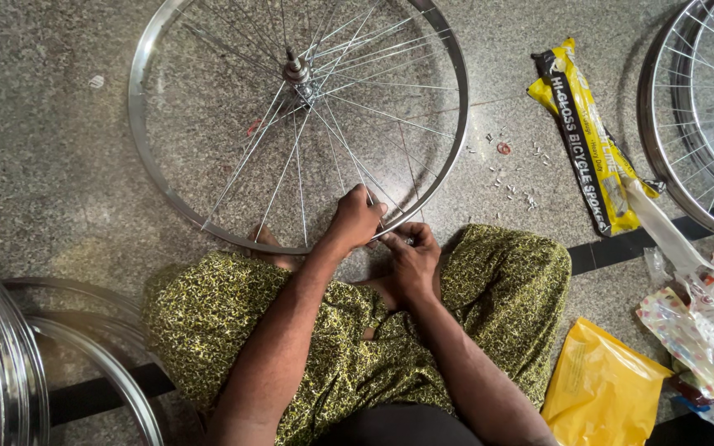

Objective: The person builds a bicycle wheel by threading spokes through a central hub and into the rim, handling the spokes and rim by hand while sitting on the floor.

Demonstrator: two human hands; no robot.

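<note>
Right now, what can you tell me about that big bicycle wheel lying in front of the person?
The bicycle wheel is a bare, shiny metal rim with no tyre, lying flat on the speckled stone floor. Thin wire spokes fan from a small central hub to the rim; some look loose or uneven. Its near edge lies at the seated person's knees. The left hand grips spokes just inside the rim, and the right hand pinches something small at the rim beside it.
</note>
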